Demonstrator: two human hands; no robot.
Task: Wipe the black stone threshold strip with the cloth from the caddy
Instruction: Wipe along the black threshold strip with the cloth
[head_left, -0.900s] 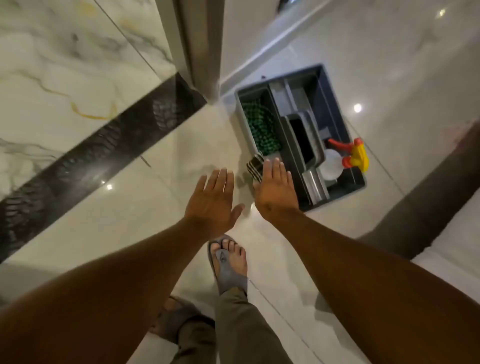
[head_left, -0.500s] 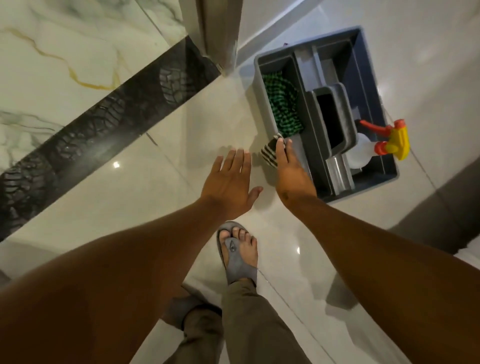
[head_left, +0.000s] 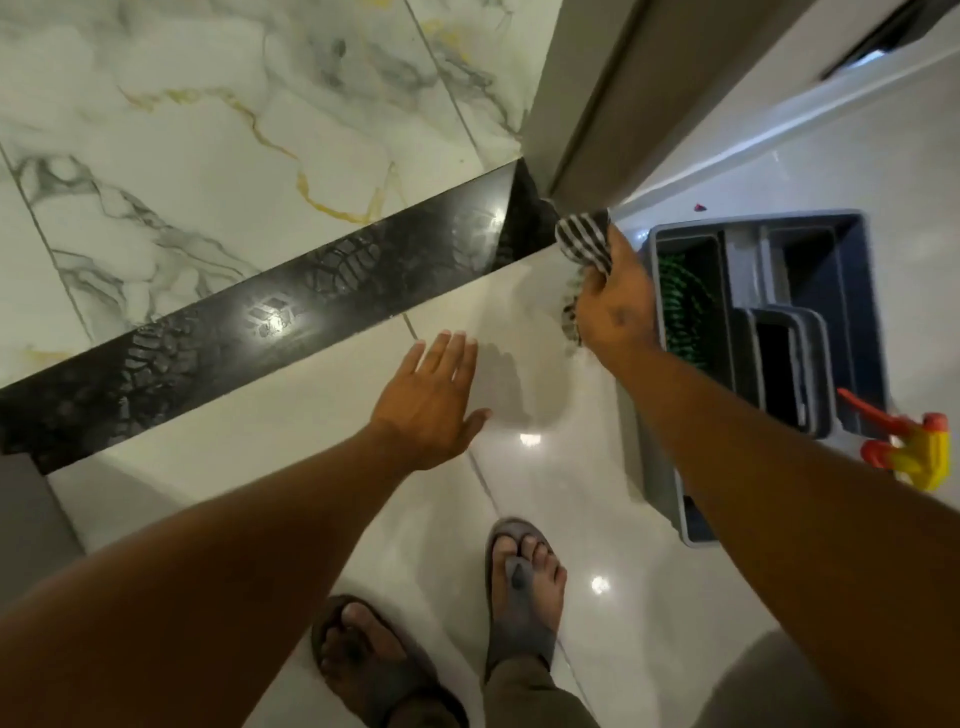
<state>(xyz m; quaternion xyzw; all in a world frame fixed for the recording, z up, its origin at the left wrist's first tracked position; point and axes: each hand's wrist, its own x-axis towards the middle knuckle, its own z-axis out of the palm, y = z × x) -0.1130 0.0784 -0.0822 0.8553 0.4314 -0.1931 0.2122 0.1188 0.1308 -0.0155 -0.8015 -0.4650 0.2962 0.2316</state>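
Behind right hand (head_left: 615, 312), cloth (head_left: 584, 241) half-hidden.

Our right hand (head_left: 615, 312) reaches toward one o'clock, arm outstretched, fingers curled tight around the striped cloth (head_left: 584, 240). Our left hand (head_left: 428, 400) hovers flat, palm down, fingers spread and pointing to twelve o'clock, thumb out to three o'clock, holding nothing.

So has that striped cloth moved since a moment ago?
Yes. The striped cloth left the caddy's near edge; the right hand now holds it at the black strip's end by the door frame.
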